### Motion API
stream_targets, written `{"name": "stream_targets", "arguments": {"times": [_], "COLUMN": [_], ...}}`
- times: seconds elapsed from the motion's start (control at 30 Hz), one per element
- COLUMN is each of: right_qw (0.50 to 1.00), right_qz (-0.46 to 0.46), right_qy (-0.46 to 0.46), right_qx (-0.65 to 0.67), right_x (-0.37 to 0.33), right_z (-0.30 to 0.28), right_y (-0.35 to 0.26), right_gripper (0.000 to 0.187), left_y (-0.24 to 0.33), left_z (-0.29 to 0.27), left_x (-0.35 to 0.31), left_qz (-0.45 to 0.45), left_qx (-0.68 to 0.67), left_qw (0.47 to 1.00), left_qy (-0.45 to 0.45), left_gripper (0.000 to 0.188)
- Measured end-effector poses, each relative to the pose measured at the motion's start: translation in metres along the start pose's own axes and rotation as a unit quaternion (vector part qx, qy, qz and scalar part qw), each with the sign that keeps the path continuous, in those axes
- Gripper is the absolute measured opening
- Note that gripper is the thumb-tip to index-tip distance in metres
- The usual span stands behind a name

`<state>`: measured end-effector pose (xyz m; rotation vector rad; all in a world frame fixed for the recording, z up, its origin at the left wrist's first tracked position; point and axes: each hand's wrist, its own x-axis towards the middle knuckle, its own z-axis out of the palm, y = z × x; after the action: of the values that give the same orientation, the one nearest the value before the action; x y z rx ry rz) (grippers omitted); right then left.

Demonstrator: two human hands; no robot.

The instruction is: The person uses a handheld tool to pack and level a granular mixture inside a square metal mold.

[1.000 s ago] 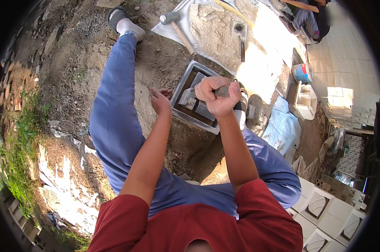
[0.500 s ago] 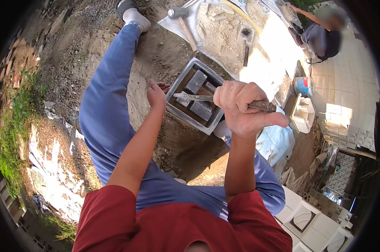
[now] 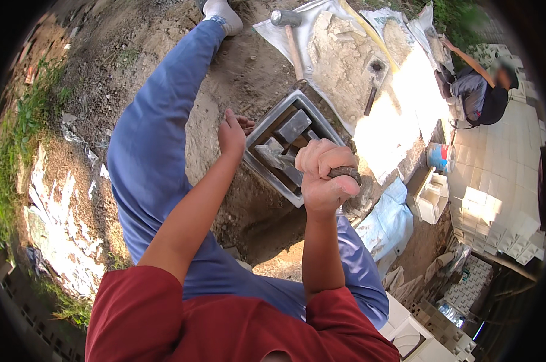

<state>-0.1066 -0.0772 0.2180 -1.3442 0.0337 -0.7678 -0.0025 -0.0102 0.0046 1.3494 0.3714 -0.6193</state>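
A grey rectangular mould (image 3: 328, 116) with raised blocks inside lies on the ground between my legs. My right hand (image 3: 326, 172) is closed around the dark handle of a trowel (image 3: 271, 155). Its grey, flat blade reaches over the left part of the mould, above the inner blocks. Whether the blade touches them I cannot tell. My left hand (image 3: 232, 136) is beside the mould's left rim, thumb up and fingers loosely extended. No object shows in it, though part of the fingers is hard to make out.
A mallet (image 3: 292, 45) lies beyond the mould, by a white sheet bearing a pale powdery heap (image 3: 339, 57). A dark-handled tool (image 3: 370, 101) rests there. Rightward are a blue sack (image 3: 388, 218), a bucket (image 3: 438, 157), a white block (image 3: 432, 196) and a crouching person (image 3: 475, 96).
My right hand has moved left and lower over the mould, and the trowel blade has turned to show its flat face. My left hand stays by the rim. The whole view has shifted slightly.
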Motion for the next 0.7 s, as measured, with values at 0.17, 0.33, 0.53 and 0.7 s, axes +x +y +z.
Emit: {"name": "stream_targets", "arguments": {"times": [0.17, 0.33, 0.53, 0.7], "right_qw": [0.999, 0.999, 0.998, 0.998], "right_qz": [0.007, 0.005, -0.011, 0.031], "right_qy": [-0.025, -0.032, -0.011, -0.037], "right_qx": [-0.034, -0.028, -0.053, -0.048], "right_x": [0.001, 0.005, -0.004, -0.017], "right_z": [-0.005, -0.004, -0.003, -0.016], "right_y": [0.02, 0.019, 0.04, 0.061], "right_gripper": [0.066, 0.065, 0.062, 0.058], "left_y": [-0.003, -0.004, 0.003, 0.005], "left_z": [0.0, -0.001, 0.0, 0.0], "left_x": [0.003, 0.002, -0.001, -0.005], "left_qz": [-0.014, -0.008, -0.011, -0.029], "left_qx": [-0.01, 0.007, -0.003, 0.009], "left_qw": [1.0, 1.0, 1.0, 0.999], "left_qy": [0.005, -0.002, -0.001, 0.014], "left_gripper": [0.068, 0.066, 0.063, 0.063]}}
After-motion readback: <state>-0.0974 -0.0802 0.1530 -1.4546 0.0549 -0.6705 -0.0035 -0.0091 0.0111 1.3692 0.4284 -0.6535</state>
